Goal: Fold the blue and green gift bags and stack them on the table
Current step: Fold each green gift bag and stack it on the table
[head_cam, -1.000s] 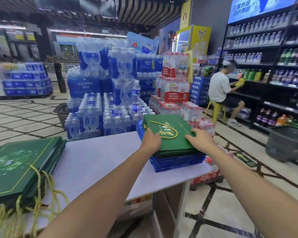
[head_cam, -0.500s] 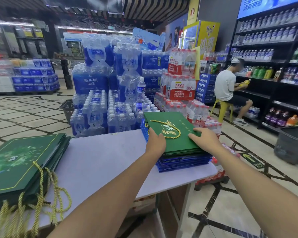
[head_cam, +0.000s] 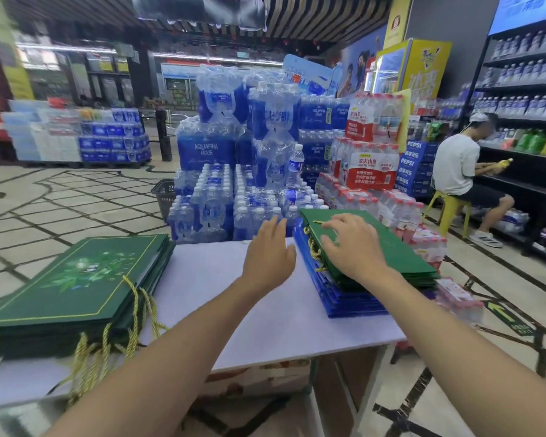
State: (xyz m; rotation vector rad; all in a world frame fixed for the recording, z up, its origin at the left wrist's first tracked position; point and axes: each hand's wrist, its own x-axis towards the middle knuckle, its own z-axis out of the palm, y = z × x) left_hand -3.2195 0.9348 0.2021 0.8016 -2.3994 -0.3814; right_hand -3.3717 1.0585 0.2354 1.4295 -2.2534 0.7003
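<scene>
At two o'clock on the table (head_cam: 234, 298), the folded green gift bags (head_cam: 404, 250) lie flat on the blue gift bags (head_cam: 347, 302). The person's right grip (head_cam: 353, 247) presses on the top green bag with fingers spread, grasping nothing. The left grip (head_cam: 270, 253) is released, poised over the table just beside the stack, at twelve o'clock. Another green pile (head_cam: 76, 279) sits at nine o'clock, its gold cord handles (head_cam: 136, 310) trailing. The bags look like light, stiff, glossy card that is likely to slide. They are best held by the creased edges, with the cords tucked in.
</scene>
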